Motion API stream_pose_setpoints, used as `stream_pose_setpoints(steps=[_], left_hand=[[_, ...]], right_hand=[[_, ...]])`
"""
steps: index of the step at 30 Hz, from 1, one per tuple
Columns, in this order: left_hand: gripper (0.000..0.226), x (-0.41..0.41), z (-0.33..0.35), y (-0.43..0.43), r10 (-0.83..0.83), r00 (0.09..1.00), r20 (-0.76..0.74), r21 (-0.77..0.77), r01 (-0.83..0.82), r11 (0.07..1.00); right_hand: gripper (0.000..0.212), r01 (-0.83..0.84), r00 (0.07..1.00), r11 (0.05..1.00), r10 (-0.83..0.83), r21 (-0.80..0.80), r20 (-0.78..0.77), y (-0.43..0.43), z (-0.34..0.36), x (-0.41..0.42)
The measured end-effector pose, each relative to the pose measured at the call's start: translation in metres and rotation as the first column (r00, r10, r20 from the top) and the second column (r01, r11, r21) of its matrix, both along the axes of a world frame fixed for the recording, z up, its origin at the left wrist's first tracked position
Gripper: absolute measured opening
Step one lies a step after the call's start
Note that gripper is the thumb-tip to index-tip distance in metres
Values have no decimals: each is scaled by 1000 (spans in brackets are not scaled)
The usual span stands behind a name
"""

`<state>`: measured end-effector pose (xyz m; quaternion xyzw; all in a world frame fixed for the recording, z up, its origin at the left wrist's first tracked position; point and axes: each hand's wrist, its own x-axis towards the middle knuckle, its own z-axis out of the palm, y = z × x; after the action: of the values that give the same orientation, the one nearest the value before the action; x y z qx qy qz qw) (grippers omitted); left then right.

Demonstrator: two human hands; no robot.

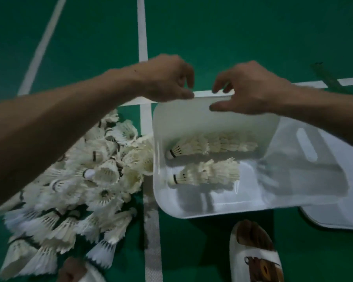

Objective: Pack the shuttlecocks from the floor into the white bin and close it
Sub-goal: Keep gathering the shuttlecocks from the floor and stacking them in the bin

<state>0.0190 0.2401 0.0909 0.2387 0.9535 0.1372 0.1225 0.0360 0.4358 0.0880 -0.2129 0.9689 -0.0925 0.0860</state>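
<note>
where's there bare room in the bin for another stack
Free: the bin floor along the near wall, below the lower stack, and the far strip above the upper stack. Crowded: the floor pile left of the bin.

I am crouching on a badminton court: green sports flooring (232, 33) is stretching out beyond my fingers, with white boundary lines (142, 27) crossing beneath them. Below and to the left of my fingers a heap of feather shuttlecocks (80, 180) is lying on the floor, confirming the sport.
</note>
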Motion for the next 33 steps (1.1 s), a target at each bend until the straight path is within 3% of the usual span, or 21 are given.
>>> stream_pose_setpoints(steps=[3,6,14,19,22,26,30,33], left_hand=[[29,-16,3,-49,121,993,-8,-37,-121,992],[32,-21,-26,-97,217,972,96,-126,-204,971],[44,-39,-79,-213,442,876,194,-205,-405,891],[54,-44,-108,-273,583,760,289,-177,-556,812],[67,-35,-120,-277,550,707,445,-102,-570,815],[74,-30,-130,-268,444,722,531,-40,-502,864],[68,-28,-144,-261,401,792,460,-121,-391,912],[52,-28,-146,-263,383,840,385,-88,-380,921]], right_hand=[[41,-41,997,996,36,-82,-71,-43,15,-26],[41,-82,995,991,75,-107,-69,-89,12,-52],[51,-157,982,986,161,-47,101,-194,-42,-103],[66,-247,941,969,241,-5,236,-250,-85,-121],[69,-328,906,945,318,-13,280,-279,-105,-124],[75,-397,862,918,369,10,347,-304,-133,-127],[76,-417,841,908,364,48,400,-310,-153,-131],[75,-398,853,914,340,72,397,-305,-154,-135]])
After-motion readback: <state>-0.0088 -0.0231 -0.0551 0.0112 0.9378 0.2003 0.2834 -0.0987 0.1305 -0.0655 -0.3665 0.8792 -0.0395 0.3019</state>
